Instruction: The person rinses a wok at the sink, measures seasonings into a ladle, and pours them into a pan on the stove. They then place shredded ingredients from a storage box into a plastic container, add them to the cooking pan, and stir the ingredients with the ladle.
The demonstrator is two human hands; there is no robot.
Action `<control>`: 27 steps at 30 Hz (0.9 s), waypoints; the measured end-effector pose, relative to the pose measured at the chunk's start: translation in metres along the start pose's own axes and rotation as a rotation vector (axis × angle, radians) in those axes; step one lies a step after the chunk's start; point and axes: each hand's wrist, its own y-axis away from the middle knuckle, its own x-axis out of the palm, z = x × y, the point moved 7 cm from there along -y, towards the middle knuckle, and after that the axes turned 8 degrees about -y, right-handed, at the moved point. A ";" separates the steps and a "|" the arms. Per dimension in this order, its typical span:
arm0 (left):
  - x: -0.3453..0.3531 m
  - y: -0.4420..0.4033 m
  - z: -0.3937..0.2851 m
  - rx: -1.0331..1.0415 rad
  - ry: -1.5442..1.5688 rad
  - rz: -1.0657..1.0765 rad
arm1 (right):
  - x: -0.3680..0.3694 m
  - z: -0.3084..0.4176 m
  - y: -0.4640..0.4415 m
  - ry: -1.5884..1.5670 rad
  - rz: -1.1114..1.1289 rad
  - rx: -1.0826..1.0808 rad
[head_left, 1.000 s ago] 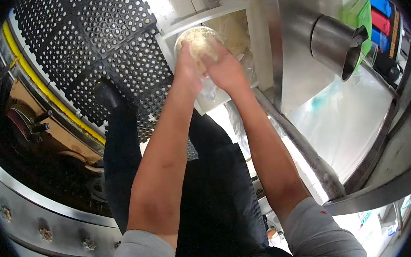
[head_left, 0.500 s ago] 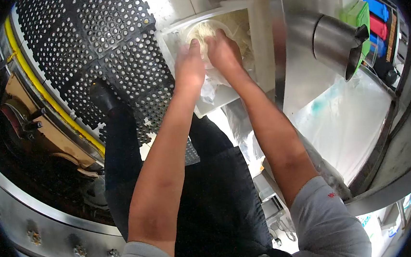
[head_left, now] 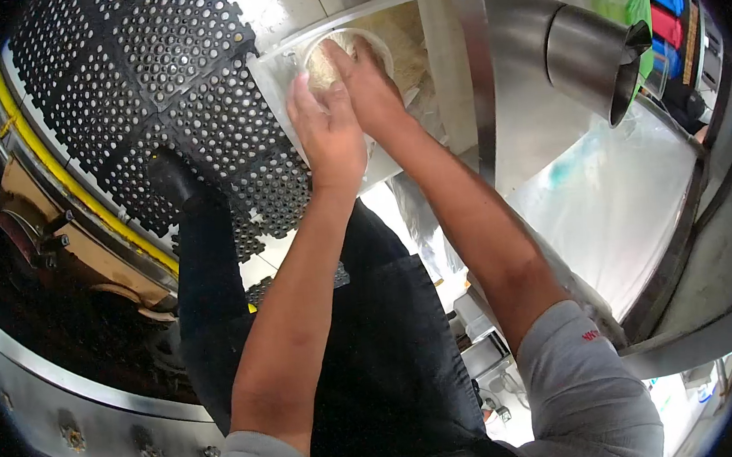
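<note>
A round, whitish tub [head_left: 384,48] with pale, grainy crumbs [head_left: 320,67] in it sits inside a larger white bin [head_left: 277,88]. My left hand [head_left: 329,137] is at the tub's near left side, its fingers and thumb curled around the rim; part of its grip is hidden. Over the tub's mouth, my right hand [head_left: 368,86] reaches down with fingers apart, the tips touching or just above the crumbs. More pale material [head_left: 408,58] lies in the bin to the right of the tub, partly in clear plastic.
Black perforated rubber mats [head_left: 189,53] cover the floor to the left. A steel counter [head_left: 518,88] on the right carries a metal cylinder container [head_left: 589,60] and a green container [head_left: 631,10]. Knobs [head_left: 73,436] line a steel front at lower left.
The view has shifted slightly, moving the bin up and left. My right hand has moved from the tub's right side to over the crumbs. My left hand has curled at the near left side.
</note>
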 end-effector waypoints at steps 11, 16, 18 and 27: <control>0.032 -0.014 0.052 -0.184 0.034 0.361 | -0.004 -0.045 -0.028 0.017 -0.099 0.125; 0.042 -0.028 0.058 -0.090 -0.082 0.307 | -0.020 -0.036 -0.012 -0.001 -0.024 0.382; 0.041 -0.033 0.053 -0.068 -0.048 0.286 | -0.036 -0.018 0.010 0.060 -0.085 0.276; 0.042 -0.043 0.038 0.077 -0.054 0.188 | 0.005 -0.042 -0.022 0.038 0.018 -0.033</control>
